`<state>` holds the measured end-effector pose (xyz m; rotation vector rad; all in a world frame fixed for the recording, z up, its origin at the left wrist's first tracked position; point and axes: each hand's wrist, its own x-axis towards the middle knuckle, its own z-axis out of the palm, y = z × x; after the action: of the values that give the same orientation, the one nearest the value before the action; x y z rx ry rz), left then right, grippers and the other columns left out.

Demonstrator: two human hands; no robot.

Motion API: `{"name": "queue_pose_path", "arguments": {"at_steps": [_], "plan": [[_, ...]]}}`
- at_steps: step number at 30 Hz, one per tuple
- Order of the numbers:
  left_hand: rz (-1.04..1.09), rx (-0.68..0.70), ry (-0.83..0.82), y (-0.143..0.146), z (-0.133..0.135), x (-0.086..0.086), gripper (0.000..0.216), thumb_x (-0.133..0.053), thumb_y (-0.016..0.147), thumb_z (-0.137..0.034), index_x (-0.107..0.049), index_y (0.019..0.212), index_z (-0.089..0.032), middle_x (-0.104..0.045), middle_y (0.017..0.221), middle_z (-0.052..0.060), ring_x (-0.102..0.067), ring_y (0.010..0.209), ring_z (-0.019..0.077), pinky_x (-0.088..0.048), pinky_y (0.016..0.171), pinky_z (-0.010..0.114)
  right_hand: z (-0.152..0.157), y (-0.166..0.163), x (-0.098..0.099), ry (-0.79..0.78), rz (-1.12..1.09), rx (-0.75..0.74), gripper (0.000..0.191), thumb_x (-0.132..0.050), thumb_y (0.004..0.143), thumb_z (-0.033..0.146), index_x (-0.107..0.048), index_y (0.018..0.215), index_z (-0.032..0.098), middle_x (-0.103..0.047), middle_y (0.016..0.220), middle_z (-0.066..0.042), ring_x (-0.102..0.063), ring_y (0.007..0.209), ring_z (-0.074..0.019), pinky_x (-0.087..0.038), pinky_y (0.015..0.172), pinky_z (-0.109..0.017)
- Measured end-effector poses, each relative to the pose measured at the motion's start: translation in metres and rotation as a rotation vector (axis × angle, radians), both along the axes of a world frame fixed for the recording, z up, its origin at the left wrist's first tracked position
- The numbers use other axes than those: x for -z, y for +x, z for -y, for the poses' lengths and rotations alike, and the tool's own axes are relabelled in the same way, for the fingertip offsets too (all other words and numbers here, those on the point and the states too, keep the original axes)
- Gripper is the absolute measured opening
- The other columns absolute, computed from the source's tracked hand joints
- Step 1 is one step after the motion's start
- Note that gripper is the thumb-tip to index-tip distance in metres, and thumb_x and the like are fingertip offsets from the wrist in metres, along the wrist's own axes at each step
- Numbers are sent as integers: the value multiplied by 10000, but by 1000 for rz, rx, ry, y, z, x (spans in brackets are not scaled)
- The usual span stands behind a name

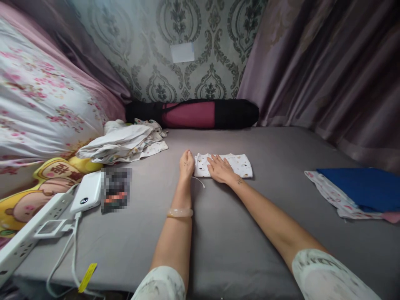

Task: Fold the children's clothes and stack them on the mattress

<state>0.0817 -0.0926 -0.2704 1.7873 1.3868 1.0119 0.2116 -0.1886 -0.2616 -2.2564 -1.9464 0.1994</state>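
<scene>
A small folded white cloth (242, 164) with a scattered print lies on the grey sheet in front of me. My right hand (220, 168) rests flat on top of it, fingers stretched out and palm down. At the cloth's left end, my left hand (186, 163) is turned on its side with curled fingers closed at the edge; the fingertips are mostly hidden. A thin white cord (200, 181) sticks out from under the cloth's lower left corner, just beside the left wrist.
A heap of white cloths (125, 141) lies back left. Blue folded fabric (359, 187) sits on printed cloth at right. A power bank (89, 189), power strip (34, 227), cables and yellow cushion (18, 200) are left. A black and pink bag (190, 114) lies along the wall.
</scene>
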Motion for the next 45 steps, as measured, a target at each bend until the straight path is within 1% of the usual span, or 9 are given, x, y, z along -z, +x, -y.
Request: {"name": "queue_pose_path", "arguments": {"at_steps": [3, 10, 17, 24, 30, 34, 38, 42, 45], "plan": [[35, -13, 18, 0, -1, 1, 381, -316, 970, -282, -671, 995, -148, -710, 1016, 110, -622, 1072, 230, -465, 957, 342, -8, -8, -1, 33, 28, 3, 554, -232, 998, 356, -376, 1482, 128, -304, 1562, -120, -210, 1450, -281, -109, 1170, -495], [95, -39, 9, 0, -3, 5, 363, -320, 965, -288, -655, 932, -151, -695, 936, 87, -628, 985, 212, -478, 909, 330, -17, -21, 9, 13, 31, -7, 570, -235, 996, 368, -327, 1506, 131, -264, 1580, -105, -197, 1455, -266, -134, 1170, -457], [132, -34, 8, 1, -3, 4, 362, -312, 963, -301, -641, 908, -160, -688, 962, 100, -617, 1028, 214, -465, 938, 329, -24, -38, -7, 103, 35, -24, 575, -192, 999, 348, -344, 1490, 92, -256, 1579, -124, -161, 1465, -258, -94, 1177, -455], [161, -62, 42, 1, -1, 7, 344, -337, 968, -329, -590, 789, -179, -621, 771, 44, -620, 833, 198, -496, 820, 315, -32, -61, 2, -10, 18, -118, 652, -333, 936, 302, -247, 1507, 0, -212, 1587, -161, -164, 1465, -261, -136, 1180, -386], [138, 4, 83, 6, 5, 0, 350, -336, 971, -327, -611, 816, -175, -649, 803, 48, -619, 863, 194, -489, 839, 306, -33, -54, -2, -51, -73, -148, 680, -366, 935, 337, -197, 1533, 61, -140, 1606, -147, -116, 1476, -250, -124, 1186, -406], [36, 91, 140, 16, 14, -7, 373, -307, 987, -316, -638, 1021, -147, -697, 1027, 97, -626, 1018, 206, -470, 931, 329, -20, -29, -14, 49, -97, -147, 628, -305, 971, 356, -178, 1549, 144, -124, 1614, -119, -78, 1480, -270, -44, 1176, -527], [-234, 233, 267, 30, 29, -6, 384, -337, 986, -272, -544, 1287, -150, -590, 1342, 121, -490, 1298, 222, -322, 1118, 403, 7, 8, -16, 66, -43, -12, 547, -215, 997, 347, -278, 1528, 235, -168, 1611, -77, -79, 1471, -337, -29, 1126, -652], [-567, 403, 375, 41, 46, 0, 420, -335, 988, -276, -486, 1362, -160, -517, 1427, 116, -393, 1381, 241, -231, 1167, 467, 27, 32, -6, -18, 6, -2, 552, -218, 992, 368, -285, 1528, 254, -188, 1607, -62, -97, 1462, -365, -55, 1114, -676], [-711, 426, 350, 44, 54, 3, 458, -274, 1004, -317, -458, 1398, -173, -467, 1470, 115, -378, 1391, 260, -252, 1156, 494, 30, 36, 1, -29, 26, 9, 554, -208, 989, 374, -297, 1525, 265, -207, 1603, -47, -110, 1457, -372, -76, 1108, -685]]}}
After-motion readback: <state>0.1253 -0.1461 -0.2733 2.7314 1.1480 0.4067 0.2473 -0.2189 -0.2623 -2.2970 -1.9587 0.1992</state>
